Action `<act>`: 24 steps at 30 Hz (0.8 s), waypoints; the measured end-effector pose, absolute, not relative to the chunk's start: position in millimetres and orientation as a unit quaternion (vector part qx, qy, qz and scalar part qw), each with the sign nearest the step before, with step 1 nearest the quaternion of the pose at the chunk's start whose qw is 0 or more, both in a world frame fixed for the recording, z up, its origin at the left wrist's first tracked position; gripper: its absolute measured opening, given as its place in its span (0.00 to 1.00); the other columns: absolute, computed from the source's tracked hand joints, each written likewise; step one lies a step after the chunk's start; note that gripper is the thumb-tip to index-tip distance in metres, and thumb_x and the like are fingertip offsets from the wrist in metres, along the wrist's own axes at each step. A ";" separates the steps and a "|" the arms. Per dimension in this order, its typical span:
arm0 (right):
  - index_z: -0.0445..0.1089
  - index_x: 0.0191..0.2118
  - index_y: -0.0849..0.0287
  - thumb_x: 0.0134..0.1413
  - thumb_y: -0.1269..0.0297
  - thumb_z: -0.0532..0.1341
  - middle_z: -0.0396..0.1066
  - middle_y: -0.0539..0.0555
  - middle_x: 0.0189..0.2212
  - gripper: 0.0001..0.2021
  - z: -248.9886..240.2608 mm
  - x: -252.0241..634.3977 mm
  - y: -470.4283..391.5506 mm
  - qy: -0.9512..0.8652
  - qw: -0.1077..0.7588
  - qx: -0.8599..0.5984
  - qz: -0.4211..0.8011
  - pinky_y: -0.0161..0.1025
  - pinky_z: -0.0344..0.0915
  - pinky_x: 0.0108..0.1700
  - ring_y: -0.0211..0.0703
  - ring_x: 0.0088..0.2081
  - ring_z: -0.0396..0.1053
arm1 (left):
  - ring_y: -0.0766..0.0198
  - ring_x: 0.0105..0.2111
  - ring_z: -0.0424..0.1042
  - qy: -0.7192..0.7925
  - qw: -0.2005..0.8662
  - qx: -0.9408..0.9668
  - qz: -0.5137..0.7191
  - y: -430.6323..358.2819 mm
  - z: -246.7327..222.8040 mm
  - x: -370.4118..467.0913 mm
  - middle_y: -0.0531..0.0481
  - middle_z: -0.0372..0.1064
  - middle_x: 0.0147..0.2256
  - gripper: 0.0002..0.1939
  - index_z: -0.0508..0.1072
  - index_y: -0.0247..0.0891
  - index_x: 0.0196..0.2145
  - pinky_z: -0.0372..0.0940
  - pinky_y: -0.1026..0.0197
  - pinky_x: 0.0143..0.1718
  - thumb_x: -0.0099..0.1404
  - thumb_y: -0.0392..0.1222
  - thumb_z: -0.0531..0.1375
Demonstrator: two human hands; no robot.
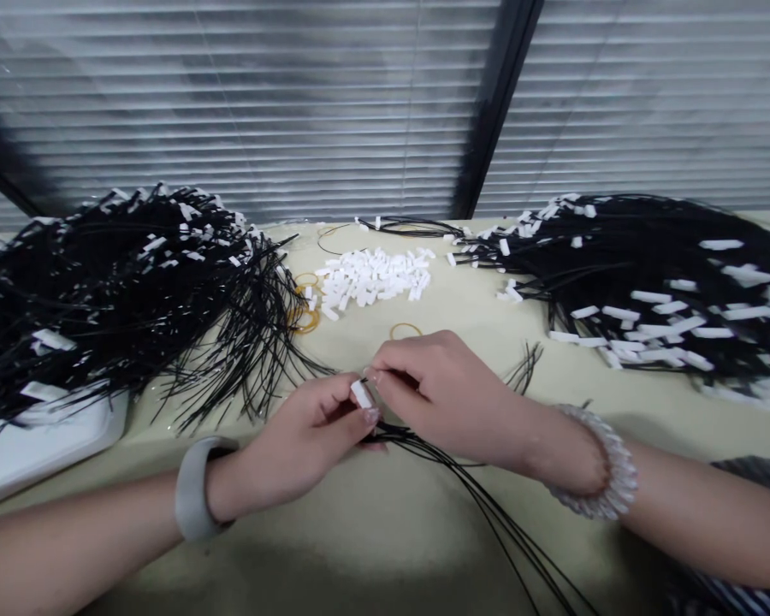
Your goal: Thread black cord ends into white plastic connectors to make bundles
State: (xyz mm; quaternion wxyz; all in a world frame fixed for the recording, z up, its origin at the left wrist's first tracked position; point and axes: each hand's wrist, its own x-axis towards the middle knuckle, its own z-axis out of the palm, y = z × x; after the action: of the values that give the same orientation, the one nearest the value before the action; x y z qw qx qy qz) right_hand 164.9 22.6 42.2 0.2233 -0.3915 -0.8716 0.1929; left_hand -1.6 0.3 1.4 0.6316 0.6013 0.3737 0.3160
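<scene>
My left hand point(308, 441) pinches a small white connector housing point(362, 394) between thumb and fingers. A thin bunch of black wires point(462, 472) runs out from under that hand, curving toward the lower right. At the housing's upper end is my right hand point(446, 393), its thumb and index finger pressed together around what looks like a wire tip, mostly hidden by the fingers. Just beyond the hands lies a heap of loose white connector housings point(376, 278) on the table.
A large pile of black wires point(121, 291) with white ends fills the left side, partly over a white tray point(96, 428). Another wire pile point(642, 265) spreads across the right. Yellow rubber bands point(304, 320) lie near the housings. Window blinds point(263, 111) stand behind the table point(372, 547).
</scene>
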 end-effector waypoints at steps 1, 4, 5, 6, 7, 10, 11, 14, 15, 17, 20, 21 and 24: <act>0.66 0.24 0.63 0.54 0.69 0.50 0.64 0.48 0.20 0.12 42.5 165.4 22.7 -0.875 0.224 -0.386 0.186 0.31 0.49 0.27 0.30 0.22 0.55 | 0.66 0.31 0.64 0.371 0.632 0.602 0.318 0.5 1.5 -1.7 0.53 0.61 0.28 0.08 0.67 0.35 0.29 0.68 0.57 0.36 0.62 0.42 0.55; 0.68 0.26 0.62 0.55 0.67 0.51 0.66 0.49 0.21 0.11 43.7 168.9 25.1 -0.880 0.224 -0.383 0.171 0.31 0.50 0.28 0.30 0.24 0.57 | 0.68 0.29 0.64 0.367 0.632 0.599 0.327 1.7 1.7 -2.9 0.55 0.59 0.26 0.08 0.66 0.35 0.28 0.67 0.60 0.34 0.62 0.41 0.55; 0.68 0.27 0.62 0.55 0.67 0.51 0.66 0.48 0.21 0.11 44.3 170.4 26.6 -0.879 0.225 -0.384 0.169 0.31 0.50 0.28 0.31 0.24 0.58 | 0.68 0.28 0.65 0.370 0.632 0.596 0.330 2.3 1.8 -3.5 0.55 0.59 0.25 0.08 0.65 0.35 0.27 0.67 0.61 0.34 0.61 0.41 0.55; 0.69 0.27 0.61 0.54 0.67 0.52 0.66 0.48 0.21 0.11 45.1 172.0 28.4 -0.878 0.228 -0.387 0.167 0.31 0.50 0.28 0.30 0.24 0.58 | 0.69 0.28 0.66 0.374 0.633 0.590 0.333 2.8 1.7 -4.1 0.56 0.59 0.25 0.08 0.65 0.35 0.27 0.66 0.62 0.34 0.61 0.42 0.56; 0.69 0.27 0.61 0.54 0.67 0.53 0.66 0.47 0.21 0.10 45.9 173.5 30.4 -0.875 0.235 -0.390 0.166 0.31 0.50 0.28 0.30 0.24 0.58 | 0.68 0.28 0.67 0.378 0.636 0.584 0.334 3.4 1.5 -4.7 0.55 0.60 0.25 0.08 0.65 0.35 0.27 0.66 0.62 0.34 0.61 0.42 0.56; 0.69 0.26 0.61 0.52 0.67 0.56 0.66 0.46 0.20 0.08 49.3 178.4 35.8 -0.864 0.263 -0.394 0.170 0.29 0.52 0.28 0.28 0.23 0.58 | 0.67 0.29 0.69 0.382 0.655 0.554 0.343 4.8 -0.3 -5.9 0.55 0.62 0.27 0.08 0.66 0.35 0.29 0.65 0.62 0.34 0.61 0.42 0.57; 0.69 0.26 0.61 0.52 0.66 0.56 0.66 0.45 0.20 0.08 50.6 180.2 37.0 -0.861 0.271 -0.395 0.170 0.29 0.52 0.28 0.28 0.23 0.58 | 0.67 0.29 0.69 0.378 0.662 0.546 0.348 5.1 -1.3 -6.0 0.55 0.62 0.27 0.08 0.66 0.35 0.29 0.65 0.62 0.34 0.61 0.42 0.57; 0.70 0.27 0.60 0.52 0.65 0.58 0.66 0.44 0.19 0.08 53.9 185.7 37.4 -0.856 0.287 -0.401 0.156 0.28 0.52 0.27 0.27 0.22 0.57 | 0.68 0.29 0.68 0.364 0.677 0.532 0.356 5.7 -4.2 -6.2 0.54 0.62 0.28 0.08 0.67 0.35 0.29 0.66 0.62 0.34 0.61 0.43 0.57; 0.70 0.27 0.60 0.52 0.64 0.58 0.65 0.44 0.18 0.08 54.2 187.1 36.4 -0.854 0.289 -0.404 0.152 0.28 0.52 0.27 0.27 0.21 0.57 | 0.68 0.30 0.68 0.361 0.676 0.535 0.355 5.8 -5.0 -6.4 0.54 0.62 0.28 0.08 0.67 0.35 0.30 0.66 0.61 0.35 0.61 0.43 0.57; 0.70 0.26 0.60 0.52 0.64 0.58 0.64 0.44 0.17 0.08 53.1 188.4 33.2 -0.849 0.290 -0.413 0.155 0.28 0.51 0.25 0.26 0.20 0.55 | 0.68 0.30 0.67 0.360 0.663 0.556 0.349 5.9 -5.7 -6.9 0.54 0.62 0.28 0.08 0.67 0.35 0.30 0.66 0.60 0.36 0.62 0.43 0.56; 0.68 0.27 0.59 0.54 0.65 0.56 0.64 0.43 0.19 0.08 47.9 185.3 26.9 -0.852 0.278 -0.408 0.173 0.28 0.51 0.26 0.26 0.21 0.55 | 0.68 0.29 0.67 0.367 0.636 0.593 0.330 5.5 -5.0 -7.2 0.55 0.60 0.27 0.10 0.66 0.35 0.28 0.66 0.60 0.36 0.62 0.44 0.55; 0.68 0.28 0.59 0.54 0.66 0.55 0.64 0.43 0.20 0.08 45.7 183.1 25.0 -0.856 0.272 -0.402 0.174 0.28 0.52 0.27 0.26 0.22 0.56 | 0.68 0.29 0.67 0.370 0.628 0.603 0.324 5.2 -4.5 -7.1 0.55 0.60 0.26 0.10 0.66 0.35 0.28 0.66 0.60 0.35 0.62 0.44 0.55; 0.67 0.28 0.59 0.54 0.69 0.53 0.65 0.44 0.22 0.07 38.2 175.9 20.6 -0.863 0.267 -0.390 0.176 0.29 0.53 0.29 0.28 0.25 0.57 | 0.68 0.28 0.66 0.374 0.602 0.632 0.314 3.6 -3.1 -5.8 0.55 0.60 0.26 0.10 0.65 0.35 0.28 0.66 0.59 0.35 0.63 0.43 0.54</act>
State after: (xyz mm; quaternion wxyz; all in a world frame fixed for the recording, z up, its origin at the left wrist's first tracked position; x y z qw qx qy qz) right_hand 175.9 20.6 38.2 0.2668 -0.3903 -0.8635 0.1757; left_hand -5.8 3.6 -3.1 0.6022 0.6315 0.3741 0.3141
